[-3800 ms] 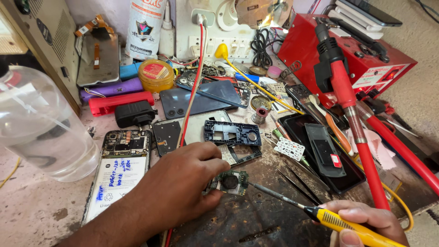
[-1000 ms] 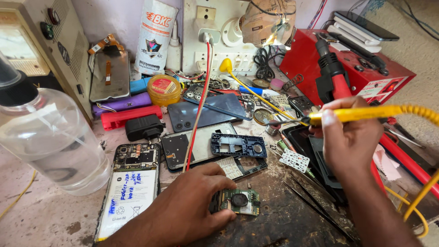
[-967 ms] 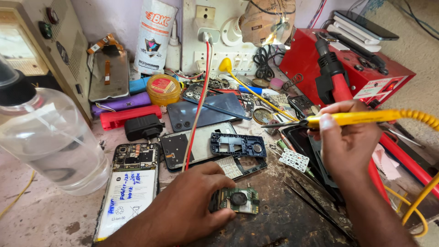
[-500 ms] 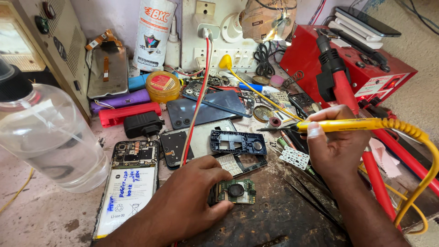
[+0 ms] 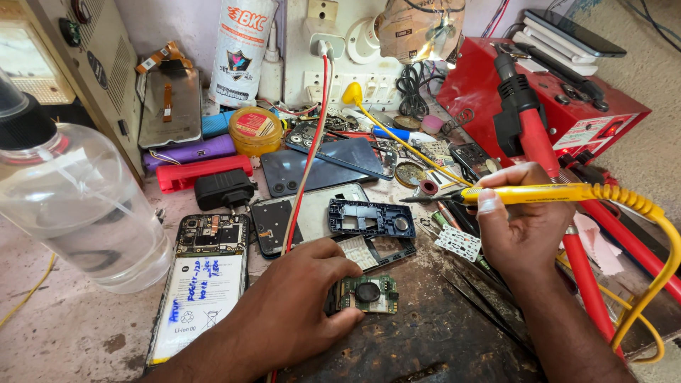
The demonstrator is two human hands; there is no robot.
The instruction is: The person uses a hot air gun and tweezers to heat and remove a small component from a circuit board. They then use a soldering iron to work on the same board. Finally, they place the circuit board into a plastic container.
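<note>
Left hand (image 5: 298, 305) pinching green circuit board (image 5: 369, 294) on bench; right hand (image 5: 521, 227) gripping yellow soldering iron (image 5: 539, 193), raised.

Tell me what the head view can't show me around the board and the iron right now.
- Left side of the small circuit board: covered by the left hand.
- Soldering iron tip: too thin to separate from the clutter behind it.
- Its yellow cable: runs out of sight at the lower right.
- Right hand fingers on the far side of the handle: hidden by the hand itself.
- Clear bottle: cut off by the left edge.
</note>
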